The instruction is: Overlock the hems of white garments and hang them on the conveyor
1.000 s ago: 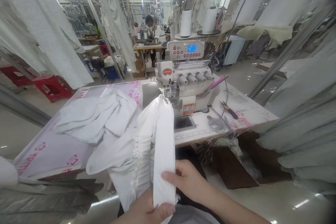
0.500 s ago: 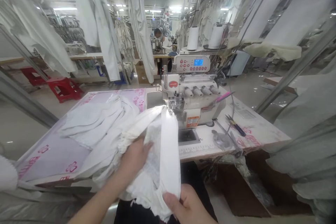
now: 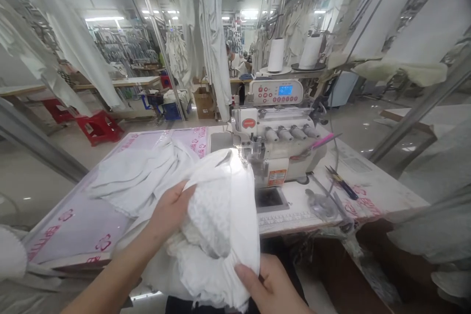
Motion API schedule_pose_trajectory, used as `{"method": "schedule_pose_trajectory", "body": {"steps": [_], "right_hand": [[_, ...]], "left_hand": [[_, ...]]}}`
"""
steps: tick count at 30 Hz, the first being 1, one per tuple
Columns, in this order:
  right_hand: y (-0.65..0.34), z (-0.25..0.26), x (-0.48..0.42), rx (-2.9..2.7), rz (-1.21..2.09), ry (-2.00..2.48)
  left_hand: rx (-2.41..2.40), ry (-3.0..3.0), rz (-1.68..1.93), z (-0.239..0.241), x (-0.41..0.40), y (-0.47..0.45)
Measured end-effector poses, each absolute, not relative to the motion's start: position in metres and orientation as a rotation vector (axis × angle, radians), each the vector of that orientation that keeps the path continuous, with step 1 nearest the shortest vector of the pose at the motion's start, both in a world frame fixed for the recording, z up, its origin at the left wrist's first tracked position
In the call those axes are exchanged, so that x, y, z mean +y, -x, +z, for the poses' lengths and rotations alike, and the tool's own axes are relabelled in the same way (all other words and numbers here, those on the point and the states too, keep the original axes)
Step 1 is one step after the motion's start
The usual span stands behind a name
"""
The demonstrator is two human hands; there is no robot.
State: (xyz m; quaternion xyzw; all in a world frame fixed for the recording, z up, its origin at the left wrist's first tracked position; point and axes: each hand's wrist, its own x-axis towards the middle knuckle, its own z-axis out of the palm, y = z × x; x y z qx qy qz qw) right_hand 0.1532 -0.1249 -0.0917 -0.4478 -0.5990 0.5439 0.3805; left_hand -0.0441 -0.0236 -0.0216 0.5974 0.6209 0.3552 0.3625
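Note:
A white garment (image 3: 209,211) hangs over the table's front edge, its upper edge lying under the needle area of a white overlock sewing machine (image 3: 272,142). My left hand (image 3: 172,211) grips the garment's left side, with fingertips partly hidden by the cloth. Lower down, my right hand (image 3: 268,282) pinches the flat band on the right edge between thumb and fingers. The band runs taut from there up to the lit needle. To the left, more white cloth (image 3: 140,171) lies in folds on the table.
Thread snips (image 3: 342,184) lie on the right of the table (image 3: 386,194). White thread cones (image 3: 275,56) stand behind the machine. Red stools (image 3: 99,127) are at the left. White garments (image 3: 213,34) hang all around. A cardboard box (image 3: 204,103) sits behind, and a person works in the background.
My left hand has moved up and left, spreading the garment open and showing its inner side. My right hand keeps its pinch. The camera view has turned slightly left.

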Motion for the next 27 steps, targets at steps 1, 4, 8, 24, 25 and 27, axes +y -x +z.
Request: {"method": "schedule_pose_trajectory", "body": {"steps": [1, 4, 8, 24, 25, 27], "right_hand": [[-0.154, -0.088, -0.117, -1.530, 1.381, 1.104], [-0.157, -0.081, -0.094, -1.496, 1.356, 1.075], [-0.162, -0.073, -0.066, -1.499, 1.323, 1.097], [-0.165, -0.065, -0.008, -1.346, 1.466, 1.043], [-0.166, -0.063, -0.007, -1.341, 1.481, 1.046], [-0.164, -0.058, -0.009, -1.307, 1.528, 1.071]], "left_hand": [[1.622, -1.567, 0.943, -0.020, -0.019, 0.042], [1.666, -1.610, 1.007, -0.014, -0.004, 0.036], [1.724, -1.727, 1.100, -0.009, 0.030, 0.032], [1.286, -1.765, 0.544, -0.038, -0.024, -0.002], [1.265, -1.755, 0.575, -0.036, -0.025, 0.000], [1.189, -1.854, 0.598, -0.028, -0.038, 0.005]]}}
